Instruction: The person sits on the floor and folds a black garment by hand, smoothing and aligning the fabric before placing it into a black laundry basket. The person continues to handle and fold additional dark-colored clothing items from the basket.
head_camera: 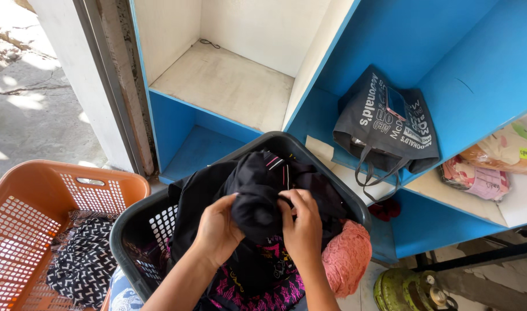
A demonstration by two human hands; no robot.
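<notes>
Head view: looking down into laundry baskets, blue shelving beyond.
Left hand [217,230]: closed on the left side of the black garment [256,201], thumb over the bunched cloth, forearm cut off at the bottom edge.
Right hand [302,227]: gripping the same bunch from the right, fingers curled into the fabric; fingertips partly buried in folds.
Black garment: bunched between both hands, above the middle of the dark basket [138,219], rest of it draped back over the pile; exact kind of clothing hard to tell.
Dark basket: full, near rim hidden under the arms and clothes, far rim just in front of the shelf edge.
Under the hands: black cloth with pink pattern [258,288], mostly covered, cut off below.
Pink knitted piece [347,259]: bulging over the basket's right rim, touching the right wrist area.
Orange basket [39,230]: left of the dark one, touching or nearly so, cut off at the left and bottom; black-and-white patterned cloth [82,259] lying inside.
Green round object [407,291]: bottom right on the floor, only its top showing.
Blue shelf unit [390,40]: behind the baskets, left compartments pale inside.
Grey tote bag [387,124]: slumped in the middle compartment, handles hanging over the edge.
Small red item [385,208]: below the handles, unclear what.
Wrapped packets [482,175]: right shelf, partly out of frame.
Concrete ground [27,98]: far left, sunlit.
</notes>
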